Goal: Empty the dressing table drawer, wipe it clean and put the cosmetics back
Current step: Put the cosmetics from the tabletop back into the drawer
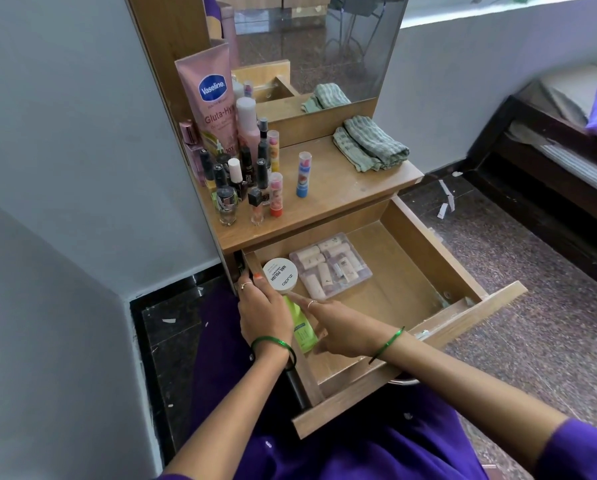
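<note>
Green bottle (302, 332) lies in the near left corner of the open drawer (425, 251), between my two hands. My right hand (338, 329) rests over it, index finger stretched along its top toward the white jar (279, 274), the other fingers curled down at the bottle's right side. My left hand (260, 311) clasps the drawer's left wall, thumb just beside the jar. A clear box (331, 265) of small tubes sits right of the jar. On the tabletop (345, 188) stand the lotion tube (210, 98), polish bottles (236, 181) and, far right, the folded cloth (370, 143).
</note>
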A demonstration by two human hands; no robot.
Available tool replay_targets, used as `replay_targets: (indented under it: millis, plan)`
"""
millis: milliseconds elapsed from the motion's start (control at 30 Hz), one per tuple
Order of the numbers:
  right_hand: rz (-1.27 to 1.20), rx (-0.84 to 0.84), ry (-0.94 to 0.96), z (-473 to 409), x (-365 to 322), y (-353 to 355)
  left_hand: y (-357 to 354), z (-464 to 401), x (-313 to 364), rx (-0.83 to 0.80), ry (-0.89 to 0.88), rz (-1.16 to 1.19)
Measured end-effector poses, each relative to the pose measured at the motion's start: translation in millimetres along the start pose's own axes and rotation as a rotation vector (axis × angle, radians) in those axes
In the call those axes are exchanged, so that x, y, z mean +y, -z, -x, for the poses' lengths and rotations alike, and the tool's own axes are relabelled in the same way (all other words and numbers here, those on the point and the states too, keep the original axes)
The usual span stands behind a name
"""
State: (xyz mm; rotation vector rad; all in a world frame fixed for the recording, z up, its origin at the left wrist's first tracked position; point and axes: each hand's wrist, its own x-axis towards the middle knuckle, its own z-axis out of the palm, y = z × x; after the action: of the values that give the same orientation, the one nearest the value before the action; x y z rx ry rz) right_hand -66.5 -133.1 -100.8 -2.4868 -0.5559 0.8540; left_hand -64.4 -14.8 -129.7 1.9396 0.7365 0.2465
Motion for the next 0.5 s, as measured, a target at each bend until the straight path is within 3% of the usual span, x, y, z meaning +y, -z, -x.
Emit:
replay_targets:
  millis: [233, 400, 500]
  plan:
    - [0.022, 0.054, -0.016, -6, -6, 4, 2, 2, 3, -0.005, 0.009, 0.0]
    - [0.079, -0.005, -0.05, 3, -12, 21, 2, 5, 5, -0.001, 0.006, -0.019]
    - [0.164, 0.106, -0.056, 9, -31, 59, 3, 4, 6, 0.001, 0.006, -0.021]
